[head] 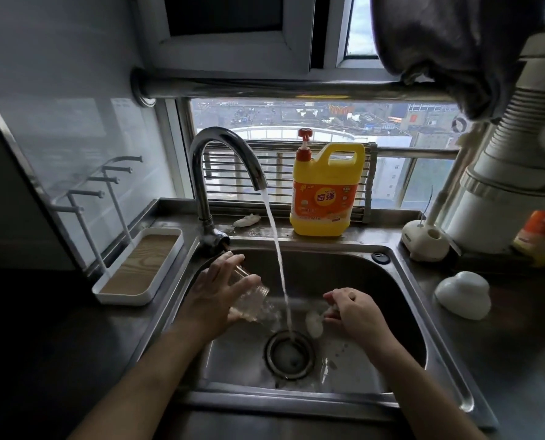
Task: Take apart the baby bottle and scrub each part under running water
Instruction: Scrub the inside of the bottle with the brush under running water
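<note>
Left hand: We are gripping the clear bottle body (252, 301) in our left hand (215, 296), fingers reaching over its top side and thumb underneath, so the hand is closed around it.
Right hand: We are pinching a small pale piece (314, 323) in the curled fingers of our right hand (356, 312). We cannot tell whether it is the teat or a scrubbing sponge.
Where the bottle is: We are holding the body tilted over the sink (407, 312), low in the basin and just left of the water stream (279, 265), not under it.
Water: It is running from the faucet (223, 154) and falling between our hands into the drain (290, 354).
Other part: A white domed piece (463, 298), perhaps the cap, is sitting on the desk right of the sink, well apart from our hands.
How it is likely handling: We are judging the body light and stiff, and slick while wet. If it is glass, a drop onto the steel would be risky.
Where we are taking hold: We are favouring the mid-wall, wrapped all round, leaving the mouth free for the water.
Soft piece: It looks limp and slippery, so we are judging that a fingertip pinch near its thicker edge suits it.
Soap: The yellow detergent jug (323, 192) is standing behind the sink.
</note>
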